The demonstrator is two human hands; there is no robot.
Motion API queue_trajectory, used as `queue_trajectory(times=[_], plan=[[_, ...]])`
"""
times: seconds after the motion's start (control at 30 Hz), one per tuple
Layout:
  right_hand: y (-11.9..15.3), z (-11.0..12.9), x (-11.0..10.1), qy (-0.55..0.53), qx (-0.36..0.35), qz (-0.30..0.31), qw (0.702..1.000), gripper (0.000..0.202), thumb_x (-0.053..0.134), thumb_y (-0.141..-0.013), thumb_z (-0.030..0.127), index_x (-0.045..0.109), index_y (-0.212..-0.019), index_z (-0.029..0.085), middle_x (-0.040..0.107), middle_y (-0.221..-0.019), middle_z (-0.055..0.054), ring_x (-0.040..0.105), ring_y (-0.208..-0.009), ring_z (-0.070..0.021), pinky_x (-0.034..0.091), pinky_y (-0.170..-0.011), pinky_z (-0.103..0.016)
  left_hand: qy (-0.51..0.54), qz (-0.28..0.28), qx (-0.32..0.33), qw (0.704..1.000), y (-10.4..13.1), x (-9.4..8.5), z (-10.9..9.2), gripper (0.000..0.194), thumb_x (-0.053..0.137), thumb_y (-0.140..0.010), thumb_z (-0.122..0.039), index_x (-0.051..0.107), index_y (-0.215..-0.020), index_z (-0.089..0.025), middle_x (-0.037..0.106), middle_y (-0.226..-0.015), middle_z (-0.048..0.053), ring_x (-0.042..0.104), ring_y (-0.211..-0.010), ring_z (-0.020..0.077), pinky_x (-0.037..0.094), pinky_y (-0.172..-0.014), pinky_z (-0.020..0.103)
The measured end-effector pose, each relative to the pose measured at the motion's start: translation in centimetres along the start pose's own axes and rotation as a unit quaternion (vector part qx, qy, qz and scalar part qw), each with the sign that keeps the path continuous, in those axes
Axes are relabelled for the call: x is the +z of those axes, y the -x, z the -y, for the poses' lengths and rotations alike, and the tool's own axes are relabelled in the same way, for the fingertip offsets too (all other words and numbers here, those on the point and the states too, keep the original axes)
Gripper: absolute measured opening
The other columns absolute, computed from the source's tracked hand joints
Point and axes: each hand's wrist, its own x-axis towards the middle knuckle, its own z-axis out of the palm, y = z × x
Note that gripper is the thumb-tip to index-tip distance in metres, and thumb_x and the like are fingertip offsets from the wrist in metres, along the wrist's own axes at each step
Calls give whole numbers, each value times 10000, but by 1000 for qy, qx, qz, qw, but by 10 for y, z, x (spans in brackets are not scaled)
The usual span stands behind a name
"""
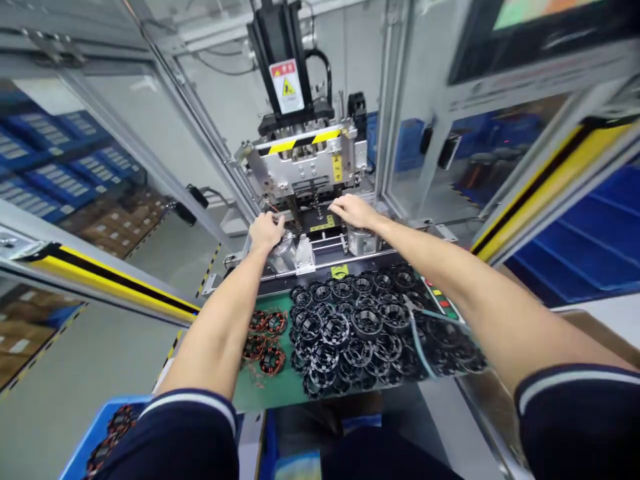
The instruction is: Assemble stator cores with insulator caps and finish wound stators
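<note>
My left hand (267, 231) is closed, with curled fingers, at the top of a round metal fixture (284, 255) on the left of the machine bed. Over a second round metal fixture (363, 243) on the right, my right hand (354, 211) is closed too, its fingers bent inward. Whatever either hand grips is hidden under the fingers. Between the hands, the machine's press head (300, 167) hangs above the bed. Many black ring-shaped parts (336, 329) are stacked on a green mat (270, 393) below my forearms. Rings wound with copper wire (273, 360) lie left of them.
Yellow-and-black guard posts (120, 283) flank me on both sides. A pair of cutters with pale blue handles (423, 340) rests on the black rings at the right. Near the mat's right edge are coloured buttons (444, 304). A blue bin (100, 413) with wound rings stands at lower left.
</note>
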Motion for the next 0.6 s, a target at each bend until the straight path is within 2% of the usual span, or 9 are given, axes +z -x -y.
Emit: queue_trajectory(times=[0.07,0.13,0.23,0.3,0.33,0.37,0.43,0.5,0.6], plan=[[35,13,-23,-25,-35,-37,998,425,783,-1185,546,808,-1429,199,813,-1502,-131,787,-1394,-311,645,-1261,-601,23,-51,31,998,22,-21,4,304,790,-1146,-416,828,-1307,-161,834,-1447,155,769,-1440,349,598,-1316,630],[89,10,-49,-52,-47,-73,995,440,694,-1224,586,822,-1456,234,844,-1483,-104,793,-1400,-299,610,-1301,-582,57,-109,63,990,69,-37,23,284,731,-1106,-386,835,-1278,-185,844,-1459,163,743,-1491,360,554,-1369,578],[202,-21,-81,-79,4,-138,987,505,565,-1259,649,802,-1553,314,886,-1399,-54,823,-1330,-272,627,-1262,-507,102,-208,55,971,186,-40,69,421,600,-1086,-529,770,-1299,-208,821,-1475,163,736,-1483,355,533,-1384,541],[288,-45,-83,-78,79,-183,977,538,501,-1280,652,791,-1540,281,885,-1305,-76,849,-1187,-256,682,-1161,-496,119,-262,-7,958,278,-29,104,472,449,-1126,-589,700,-1267,-214,795,-1350,194,772,-1318,394,605,-1263,607],[328,-56,-76,-72,120,-199,970,526,525,-1279,637,796,-1496,242,875,-1277,-86,849,-1133,-249,699,-1124,-501,120,-279,-44,952,322,-19,121,454,392,-1136,-596,669,-1178,-238,774,-1215,178,775,-1210,416,621,-1198,649],[366,-66,-65,-63,157,-210,963,494,624,-1251,623,794,-1447,203,859,-1271,-96,842,-1105,-245,713,-1087,-505,122,-268,-74,953,360,-6,135,414,423,-1128,-605,652,-1114,-259,752,-1129,155,774,-1147,428,631,-1158,670],[426,-83,-35,-42,214,-213,952,422,762,-1197,573,801,-1384,197,836,-1332,-103,825,-1152,-248,723,-1075,-492,117,-230,-115,959,418,22,154,373,479,-1077,-613,634,-1075,-274,719,-1038,135,754,-1045,441,662,-1039,686],[464,-97,-1,-23,242,-201,949,376,793,-1186,525,800,-1391,210,817,-1409,-114,811,-1210,-256,723,-1093,-493,99,-170,-128,972,447,48,160,405,517,-1029,-614,685,-1109,-254,755,-1076,157,756,-1108,458,650,-1091,706],[488,-114,40,-7,243,-181,953,393,801,-1183,503,784,-1447,214,799,-1461,-122,807,-1239,-266,731,-1085,-495,57,-89,-131,986,446,72,159,584,663,-947,-683,789,-1241,-194,799,-1327,232,719,-1362,495,550,-1293,708]])
